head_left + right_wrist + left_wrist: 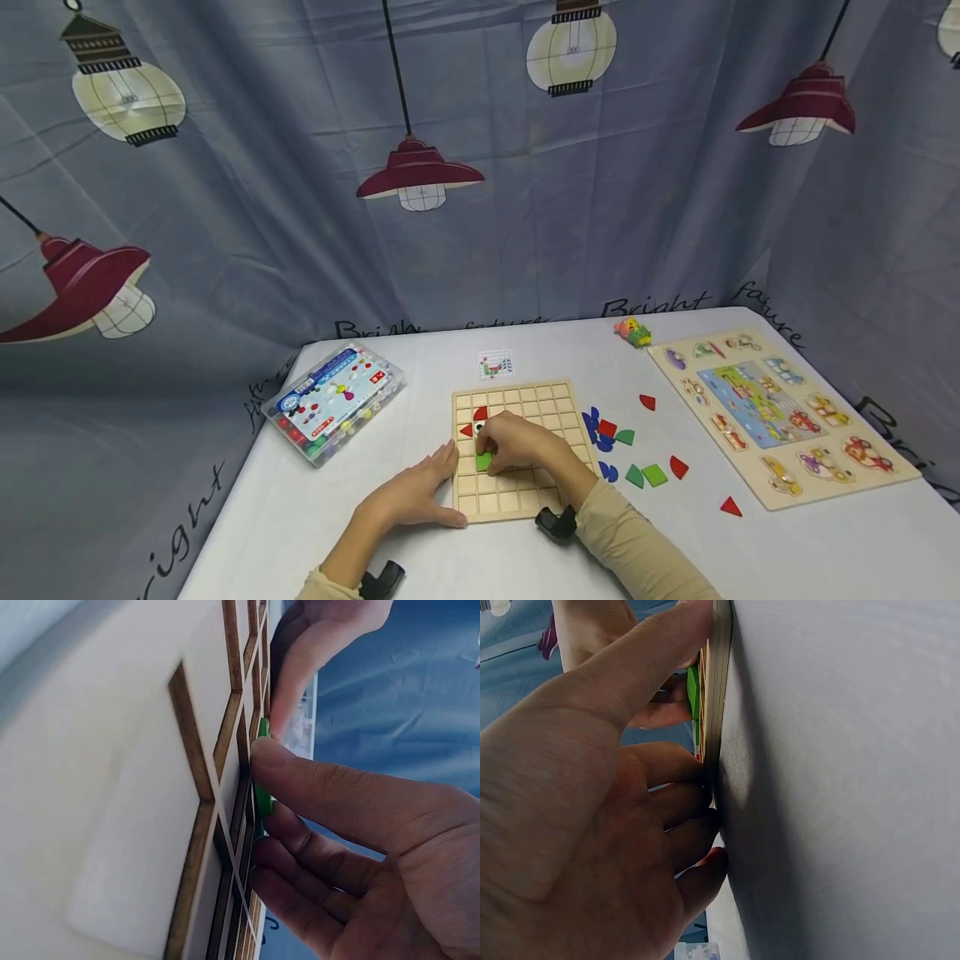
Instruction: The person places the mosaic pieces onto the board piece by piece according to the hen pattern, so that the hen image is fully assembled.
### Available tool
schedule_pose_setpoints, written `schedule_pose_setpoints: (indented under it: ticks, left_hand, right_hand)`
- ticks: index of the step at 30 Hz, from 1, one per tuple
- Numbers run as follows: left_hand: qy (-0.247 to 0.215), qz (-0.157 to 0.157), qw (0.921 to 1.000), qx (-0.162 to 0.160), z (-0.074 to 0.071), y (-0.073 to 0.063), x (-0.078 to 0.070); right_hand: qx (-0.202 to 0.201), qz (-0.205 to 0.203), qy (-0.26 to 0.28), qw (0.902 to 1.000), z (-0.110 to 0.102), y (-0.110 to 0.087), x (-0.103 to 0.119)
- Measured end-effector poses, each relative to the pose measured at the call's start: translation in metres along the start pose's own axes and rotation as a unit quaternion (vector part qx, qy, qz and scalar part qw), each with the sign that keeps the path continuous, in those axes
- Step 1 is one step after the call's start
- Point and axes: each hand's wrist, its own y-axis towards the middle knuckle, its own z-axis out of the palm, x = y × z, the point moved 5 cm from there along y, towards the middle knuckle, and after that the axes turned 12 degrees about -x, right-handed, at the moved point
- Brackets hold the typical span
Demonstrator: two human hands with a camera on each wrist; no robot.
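Observation:
A wooden grid board (pixel 525 504) lies flat on the table. My left hand (pixel 416 492) rests against its near left corner, fingers along the left edge and thumb at the near edge. In the left wrist view the fingers touch the board's side (pixel 718 682). My right hand (pixel 517 442) is over the left part of the grid, pinching a green tile (pixel 483 461) at the cells. The right wrist view shows the thumb and a finger on the green tile (pixel 263 796). Red pieces (pixel 480 413) sit in cells farther up; a small piece beside them is partly hidden by the hand.
Right of the board lie loose blue pieces (pixel 608 472), green pieces (pixel 654 475) and red pieces (pixel 731 507). A picture puzzle board (pixel 780 492) and a small colourful toy (pixel 633 332) are farther right. A clear plastic case (pixel 337 400) stands left; a pattern card (pixel 495 364) lies behind.

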Motion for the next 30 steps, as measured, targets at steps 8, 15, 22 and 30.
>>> schedule_pose_setpoints:
  ticks: [8, 15, 22, 30]
  left_hand:
    - [0.005, 0.003, 1.0000, 0.001, 0.0017, -0.0005, 0.0003]
    - [0.002, -0.002, 1.0000, -0.001, -0.0011, -0.0008, -0.0013]
    - [0.005, 0.000, 1.0000, 0.000, -0.0026, 0.0003, -0.0008]
    - [-0.001, 0.002, 1.0000, 0.003, 0.0003, 0.0008, 0.0009]
  right_hand:
    - [0.001, -0.002, -0.006, 1.0000, -0.0004, -0.0032, 0.0015]
    - [-0.006, -0.008, -0.004, 0.9999, -0.0011, -0.0013, 0.0003]
    - [-0.008, -0.003, -0.003, 1.0000, -0.0013, 0.0003, -0.0010]
    - [-0.009, -0.006, 0.001, 0.9999, -0.0004, -0.0016, 0.0004]
